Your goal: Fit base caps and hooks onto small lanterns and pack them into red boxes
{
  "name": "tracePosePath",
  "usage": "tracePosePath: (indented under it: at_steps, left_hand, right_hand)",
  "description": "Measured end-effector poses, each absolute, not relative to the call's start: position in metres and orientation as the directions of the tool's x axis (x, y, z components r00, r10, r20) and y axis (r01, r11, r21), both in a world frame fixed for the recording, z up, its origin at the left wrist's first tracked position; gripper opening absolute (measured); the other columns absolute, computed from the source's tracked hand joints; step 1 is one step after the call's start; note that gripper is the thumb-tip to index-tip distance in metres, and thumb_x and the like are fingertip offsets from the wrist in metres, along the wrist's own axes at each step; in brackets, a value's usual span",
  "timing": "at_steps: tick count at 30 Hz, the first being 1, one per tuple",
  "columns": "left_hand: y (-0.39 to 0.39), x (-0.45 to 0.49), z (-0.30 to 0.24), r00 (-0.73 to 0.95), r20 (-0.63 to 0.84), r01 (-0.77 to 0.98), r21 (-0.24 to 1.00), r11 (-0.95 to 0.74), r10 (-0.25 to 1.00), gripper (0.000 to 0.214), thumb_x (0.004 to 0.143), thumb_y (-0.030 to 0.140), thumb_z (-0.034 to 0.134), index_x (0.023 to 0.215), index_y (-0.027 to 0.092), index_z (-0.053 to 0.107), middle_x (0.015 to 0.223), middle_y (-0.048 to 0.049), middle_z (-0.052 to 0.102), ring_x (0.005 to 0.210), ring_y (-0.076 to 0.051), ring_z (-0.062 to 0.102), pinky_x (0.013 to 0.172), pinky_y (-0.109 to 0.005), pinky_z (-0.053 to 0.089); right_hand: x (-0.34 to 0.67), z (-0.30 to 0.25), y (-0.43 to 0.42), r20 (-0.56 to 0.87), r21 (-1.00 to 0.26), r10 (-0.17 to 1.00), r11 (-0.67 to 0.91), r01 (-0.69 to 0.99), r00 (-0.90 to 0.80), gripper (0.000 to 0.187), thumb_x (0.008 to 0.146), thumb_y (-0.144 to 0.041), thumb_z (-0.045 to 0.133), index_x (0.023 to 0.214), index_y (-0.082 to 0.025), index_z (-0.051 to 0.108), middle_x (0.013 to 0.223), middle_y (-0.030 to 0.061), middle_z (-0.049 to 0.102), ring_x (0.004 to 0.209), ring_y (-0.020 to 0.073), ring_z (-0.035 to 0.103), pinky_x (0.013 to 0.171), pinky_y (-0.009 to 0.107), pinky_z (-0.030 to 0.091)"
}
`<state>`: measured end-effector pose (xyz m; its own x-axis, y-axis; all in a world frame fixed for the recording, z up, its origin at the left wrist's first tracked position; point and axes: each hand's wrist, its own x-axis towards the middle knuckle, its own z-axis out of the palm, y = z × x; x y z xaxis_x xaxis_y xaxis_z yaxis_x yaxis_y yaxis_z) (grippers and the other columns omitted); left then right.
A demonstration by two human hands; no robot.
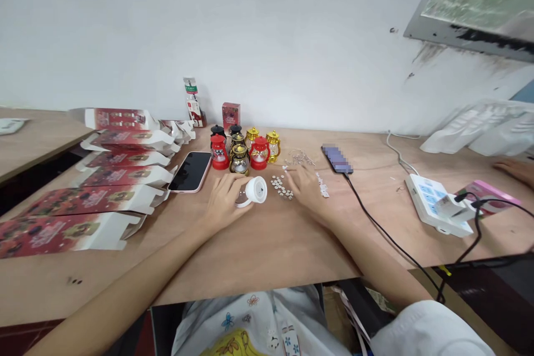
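My left hand (224, 198) is closed round a small white lantern (256, 189), which lies tilted with its round white base turned towards me. Its clear body partly shows beside my fingers. Just right of it, my right hand (306, 184) rests low over the table, fingers stretched out and apart. Beside that hand lies a scatter of small round white discs (282, 186). Thin wire-like pieces (299, 157) lie beyond its fingertips, and small white pieces (322, 184) lie to its right. Several mini lanterns (240, 160) in red, gold, bronze and black stand together behind my left hand.
Flattened red printed boxes (79, 192) overlap along the left. A phone (191, 172) lies beside them; another phone (337, 159) with a cable is right. A power strip (436, 206) sits farther right. A small red box (231, 115) stands by the wall. Another person's hand (515, 169) shows at right.
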<state>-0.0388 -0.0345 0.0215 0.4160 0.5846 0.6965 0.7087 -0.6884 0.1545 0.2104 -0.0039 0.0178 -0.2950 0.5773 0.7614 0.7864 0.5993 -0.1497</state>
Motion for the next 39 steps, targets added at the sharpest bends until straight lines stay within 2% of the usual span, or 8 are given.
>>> tracePosePath:
  at_steps: [4, 6, 10, 19, 26, 34, 36, 39]
  left_hand:
    - [-0.036, -0.039, 0.023, 0.401, 0.716, 0.705, 0.157, -0.692, 0.572, 0.036, 0.079, 0.032, 0.059, 0.112, 0.019, 0.052, 0.106, -0.0097, 0.062, 0.098, -0.025, 0.056, 0.080, -0.036, 0.039]
    - [-0.036, -0.039, 0.023, 0.401, 0.715, 0.708, 0.154, -0.689, 0.572, 0.035, 0.079, 0.031, 0.059, 0.111, 0.019, 0.051, 0.106, -0.0099, 0.063, 0.097, -0.025, 0.056, 0.080, -0.037, 0.039]
    - [-0.035, -0.039, 0.022, 0.405, 0.695, 0.717, 0.161, -0.678, 0.594, 0.037, 0.077, 0.029, 0.060, 0.111, 0.019, 0.051, 0.107, -0.0097, 0.063, 0.098, -0.026, 0.056, 0.080, -0.037, 0.040]
    - [-0.032, -0.041, 0.018, 0.372, 0.706, 0.723, 0.186, -0.665, 0.603, 0.046, 0.075, 0.030, 0.059, 0.118, 0.018, 0.047, 0.109, -0.0100, 0.062, 0.099, -0.027, 0.056, 0.082, -0.039, 0.041]
    - [-0.031, -0.040, 0.019, 0.361, 0.711, 0.703, 0.217, -0.677, 0.603, 0.039, 0.076, 0.029, 0.058, 0.112, 0.016, 0.051, 0.105, -0.0106, 0.062, 0.095, -0.027, 0.056, 0.079, -0.038, 0.042]
    - [-0.030, -0.040, 0.020, 0.313, 0.713, 0.705, 0.268, -0.657, 0.627, 0.040, 0.074, 0.027, 0.060, 0.112, 0.016, 0.051, 0.103, -0.0098, 0.062, 0.095, -0.026, 0.056, 0.081, -0.038, 0.042]
    - [-0.030, -0.040, 0.020, 0.309, 0.711, 0.703, 0.276, -0.655, 0.631, 0.039, 0.074, 0.027, 0.060, 0.111, 0.016, 0.051, 0.103, -0.0100, 0.062, 0.095, -0.026, 0.056, 0.081, -0.038, 0.042]
    - [-0.030, -0.040, 0.020, 0.292, 0.712, 0.691, 0.304, -0.655, 0.638, 0.038, 0.074, 0.028, 0.060, 0.110, 0.016, 0.052, 0.103, -0.0101, 0.062, 0.094, -0.026, 0.057, 0.081, -0.039, 0.043]
  right_hand:
    - [0.236, 0.017, 0.014, 0.479, -0.006, 0.864, 0.182, 0.983, -0.157, 0.024, 0.090, -0.019, 0.041, 0.103, -0.011, 0.059, 0.099, 0.0161, 0.066, 0.105, 0.0295, 0.051, 0.088, 0.040, 0.036]
    - [0.243, 0.017, 0.017, 0.349, 0.131, 0.928, 0.091, 0.987, -0.132, 0.027, 0.090, -0.016, 0.038, 0.108, -0.009, 0.058, 0.106, 0.0194, 0.064, 0.107, 0.0312, 0.050, 0.087, 0.041, 0.035]
    - [0.246, 0.020, 0.016, 0.249, 0.270, 0.950, 0.118, 0.956, -0.188, 0.031, 0.091, -0.012, 0.033, 0.106, -0.009, 0.060, 0.112, 0.0199, 0.061, 0.104, 0.0301, 0.051, 0.083, 0.038, 0.035]
    - [0.245, 0.024, 0.017, 0.256, 0.319, 0.941, 0.135, 0.938, -0.222, 0.035, 0.086, -0.002, 0.033, 0.112, -0.002, 0.057, 0.114, 0.0223, 0.057, 0.105, 0.0304, 0.050, 0.085, 0.038, 0.034]
    - [0.244, 0.021, 0.018, 0.259, 0.358, 0.906, 0.232, 0.904, -0.335, 0.031, 0.091, -0.011, 0.035, 0.101, -0.010, 0.064, 0.111, 0.0174, 0.061, 0.104, 0.0297, 0.051, 0.088, 0.039, 0.035]
    - [0.241, 0.013, 0.025, 0.343, 0.306, 0.879, 0.228, 0.924, -0.331, 0.030, 0.088, -0.005, 0.033, 0.102, -0.005, 0.060, 0.104, 0.0200, 0.061, 0.099, 0.0280, 0.054, 0.083, 0.038, 0.039]
    - [0.240, 0.014, 0.024, 0.439, 0.167, 0.862, 0.196, 0.966, -0.251, 0.029, 0.090, -0.009, 0.032, 0.099, -0.006, 0.059, 0.098, 0.0189, 0.062, 0.093, 0.0265, 0.056, 0.079, 0.037, 0.041]
    - [0.238, 0.014, 0.023, 0.584, -0.248, 0.811, 0.222, 0.943, -0.037, 0.024, 0.093, -0.022, 0.033, 0.094, -0.012, 0.056, 0.085, 0.0126, 0.063, 0.077, 0.0224, 0.058, 0.069, 0.033, 0.043]
